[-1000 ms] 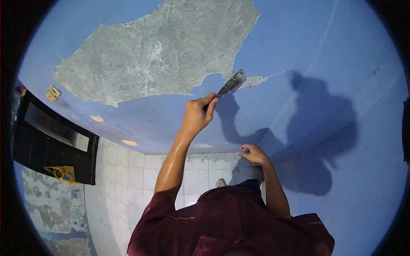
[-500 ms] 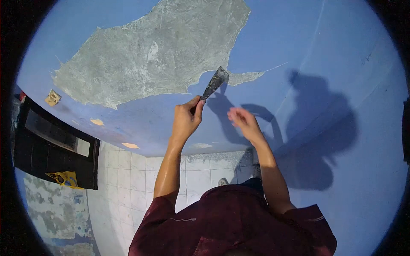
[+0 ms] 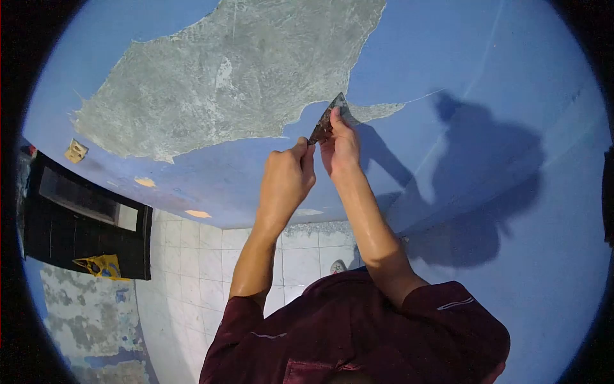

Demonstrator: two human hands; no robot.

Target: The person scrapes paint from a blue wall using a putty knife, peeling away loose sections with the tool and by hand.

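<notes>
A dark, worn putty knife (image 3: 323,125) is held in front of the wall, its blade slanting up to the right. My left hand (image 3: 285,182) is closed around its handle, which is mostly hidden in the fist. My right hand (image 3: 343,151) grips the blade, the thumb lying along its face and the other fingers partly hidden behind it. Beyond the blade's tip is the lower edge of a bare grey patch (image 3: 243,77), with peeled blue paint around it.
The blue wall (image 3: 422,45) carries smaller chipped spots and a socket box (image 3: 76,151) at left. A dark door (image 3: 64,237) with a yellow bag (image 3: 102,265) stands at lower left. White floor tiles (image 3: 204,256) lie below, with a shoe (image 3: 338,266) on them.
My right hand, apart from the putty knife before, has moved up and left and now grips its blade. My left hand has turned slightly, still holding the handle. The view has shifted a little.
</notes>
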